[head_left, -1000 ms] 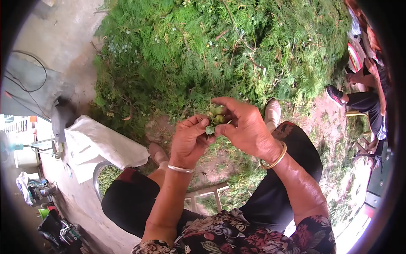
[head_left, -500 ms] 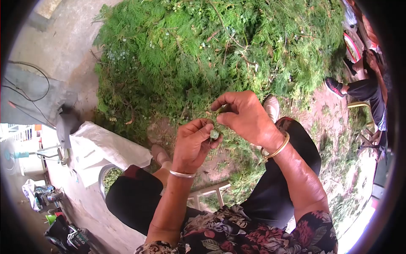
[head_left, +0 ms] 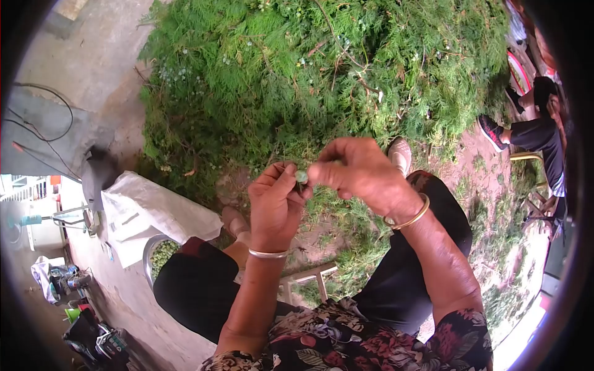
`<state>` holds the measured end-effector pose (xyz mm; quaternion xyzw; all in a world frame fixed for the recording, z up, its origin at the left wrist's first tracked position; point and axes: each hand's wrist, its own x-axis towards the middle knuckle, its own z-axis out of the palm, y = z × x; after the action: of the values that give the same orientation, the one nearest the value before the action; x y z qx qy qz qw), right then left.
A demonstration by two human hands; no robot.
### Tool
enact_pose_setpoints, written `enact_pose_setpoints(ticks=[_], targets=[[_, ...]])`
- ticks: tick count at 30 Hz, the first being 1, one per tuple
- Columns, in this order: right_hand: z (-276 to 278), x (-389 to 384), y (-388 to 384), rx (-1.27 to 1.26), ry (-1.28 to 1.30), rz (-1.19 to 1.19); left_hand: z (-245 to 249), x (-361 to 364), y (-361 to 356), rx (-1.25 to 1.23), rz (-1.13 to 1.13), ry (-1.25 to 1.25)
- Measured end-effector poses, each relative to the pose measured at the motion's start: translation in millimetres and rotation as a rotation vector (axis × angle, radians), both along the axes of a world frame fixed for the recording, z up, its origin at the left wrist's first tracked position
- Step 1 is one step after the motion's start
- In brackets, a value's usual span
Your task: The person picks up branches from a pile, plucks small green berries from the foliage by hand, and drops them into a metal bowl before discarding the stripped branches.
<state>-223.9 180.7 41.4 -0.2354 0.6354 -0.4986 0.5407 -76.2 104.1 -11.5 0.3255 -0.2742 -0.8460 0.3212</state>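
Left grip (head_left: pixel 275 204): thumb and fingers pinching one green seed cone (head_left: pixel 301 177); best held lightly by its sides, leaving room for your other thumb. Right grip (head_left: pixel 362 172): fingertips beside the cone, to its right (whether they pinch anything, you cannot tell); best braced near the left fingertips, with short, gentle turns rather than tugs. Beyond both grips: conifer cuttings (head_left: pixel 247 93). Below and left of the left grip: metal bowl (head_left: pixel 146 260), partly hidden by your knee (head_left: pixel 195 278). Hard to make out: the cone's underside, any stalk.
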Motion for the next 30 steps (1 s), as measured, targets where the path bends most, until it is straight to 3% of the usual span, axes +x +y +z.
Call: enact_pose_setpoints(ticks=[1, 2, 3, 6, 7, 9, 10, 11, 13, 15, 17, 19, 21, 23, 25, 27, 28, 30], targets=[[-6, 5, 0, -0.049, 0.156, 0.043, 1, -2, 1, 0.002, 0.0, -0.001], [-9, 8, 0, -0.096, 0.311, 0.085, 2, -4, 2, -0.18, 0.0, -0.119], [-10, 9, -1, -0.089, 0.307, 0.086, 2, -5, 3, -0.359, -0.002, -0.238], [-15, 8, -2, -0.037, 0.501, 0.161, 3, -4, -1, -0.533, -0.108, -0.299], [-14, 7, -2, -0.068, 0.359, 0.148, 4, -3, -2, -0.517, -0.113, -0.306], [-9, 7, -2, -0.091, 0.212, 0.13, 4, -1, -7, -0.119, 0.01, -0.063], [-6, 7, -2, -0.135, -0.026, 0.049, -4, 3, -14, -0.06, 0.045, -0.018], [-4, 6, -3, -0.18, -0.26, -0.031, -11, 7, -18, -0.054, 0.046, -0.019], [-7, -1, -3, -0.15, -0.334, -0.04, -25, 12, -27, 0.005, 0.115, -0.177], [-11, -4, -3, -0.223, -0.639, -0.129, -61, 26, -22, -0.064, 0.014, -0.23], [-18, -6, -5, -0.246, -0.707, -0.115, -96, 35, -3, -0.311, -0.543, -0.467], [-18, -3, -9, -0.219, -0.715, -0.184, -109, 40, 24, -0.685, -1.06, -0.504], [-13, -2, -10, -0.197, -0.713, -0.198, -168, 62, 62, -1.053, -1.147, -0.579], [-12, 0, -8, -0.195, -0.475, -0.192, -206, 72, 83, -1.029, -1.126, -0.607], [-9, 3, -9, -0.16, -0.43, -0.235, -221, 88, 92, -0.996, -1.101, -0.655], [-9, 3, -8, -0.087, -0.418, -0.279, -233, 97, 87, -1.124, -0.936, -0.846], [-9, 5, -8, -0.077, -0.427, -0.271, -250, 100, 81, -1.012, -0.672, -0.947], [-8, 7, -6, 0.027, -0.351, -0.36, -268, 108, 53, -0.484, -0.477, -1.152]])
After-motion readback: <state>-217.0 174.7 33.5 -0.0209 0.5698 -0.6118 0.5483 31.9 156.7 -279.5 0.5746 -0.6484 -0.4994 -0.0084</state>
